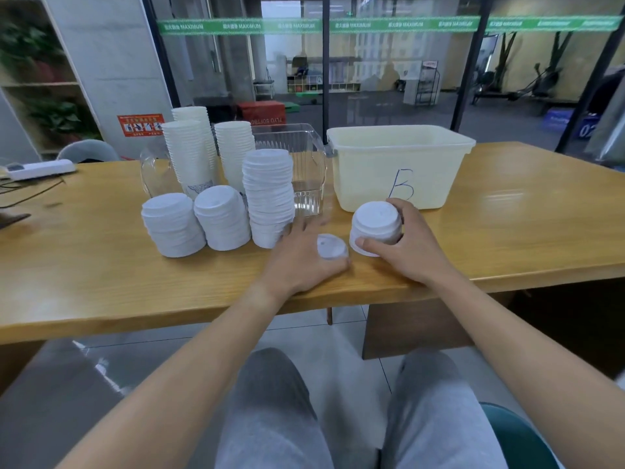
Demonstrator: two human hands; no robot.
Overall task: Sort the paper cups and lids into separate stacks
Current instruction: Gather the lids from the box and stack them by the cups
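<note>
Tabletop [101, 282], landmark bin marked B [399, 164]. Just before it: right hand [411, 242] gripping short lid stack [375, 225]; left hand [301, 255] pinching single lid [331, 247]. Left of bin: three lid stacks [223, 221], cup stacks [203, 147] behind.

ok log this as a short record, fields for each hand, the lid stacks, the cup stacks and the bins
left hand: holds a single lid low over the table
right hand: grips a short stack of lids
lid stacks: three on the table, left of the hands
cup stacks: three behind the lid stacks
bins: clear bin; pale tub marked B, contents hidden
</note>
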